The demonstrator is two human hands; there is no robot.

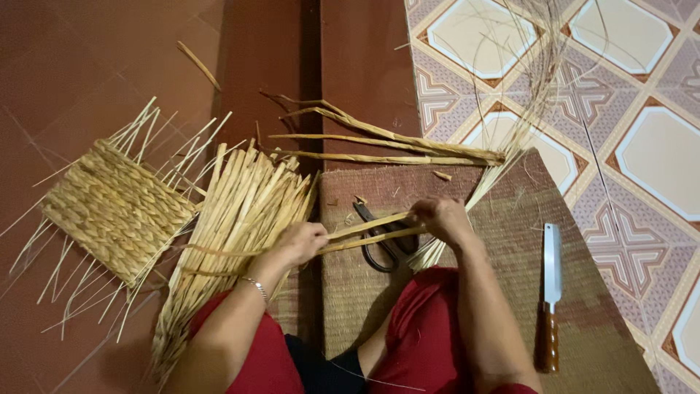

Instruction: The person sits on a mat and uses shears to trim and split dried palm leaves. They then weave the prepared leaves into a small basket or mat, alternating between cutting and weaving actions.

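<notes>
Currently, both hands are gripping two dried straw strands [368, 232], stretching them above the black scissors [386, 244]: left hand [300, 243] clenching one end, right hand [440, 217] pinching the other. Strands appear light, pliable and brittle; holding near the ends seems best.

**What the view does not show fully**

The black scissors [383, 244] lie partly under the two straw strips [368, 232], so the blades are covered. The right hand [441, 219] covers the ends of these strips, and the left hand [300, 242] hides its own fingertips around them. The bundle of straw [240, 219] goes under the left arm and leaves the picture at the bottom edge. The thin fibres [536, 66] are cut off by the top edge and too fine to count.
</notes>
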